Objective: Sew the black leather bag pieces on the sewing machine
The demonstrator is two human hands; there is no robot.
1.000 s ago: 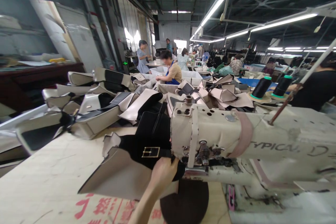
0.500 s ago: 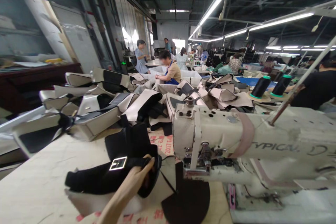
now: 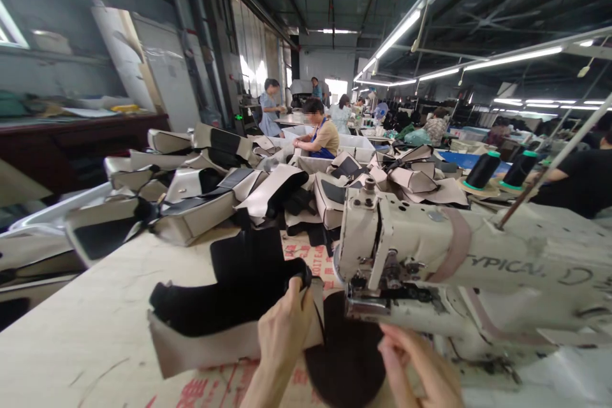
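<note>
My left hand (image 3: 284, 331) is closed on the right end of a black and beige boot upper (image 3: 224, 312) that lies across the table (image 3: 86, 331), just left of the sewing machine (image 3: 459, 268). My right hand (image 3: 411, 363) has come up at the lower edge, below the machine's needle head (image 3: 377, 280). Its fingers curl beside a dark round piece (image 3: 347, 357) under the machine. Whether they grip that piece is not clear.
A long heap of beige and black boot uppers (image 3: 191, 197) fills the far side of the table. Two black thread cones (image 3: 482, 169) stand behind the machine. Other people work at benches farther back, one in a tan shirt (image 3: 325, 134).
My left hand pulled the boot upper off the machine, swung it left and turned it over, so the buckle no longer shows. My right hand has entered the view at the bottom.
</note>
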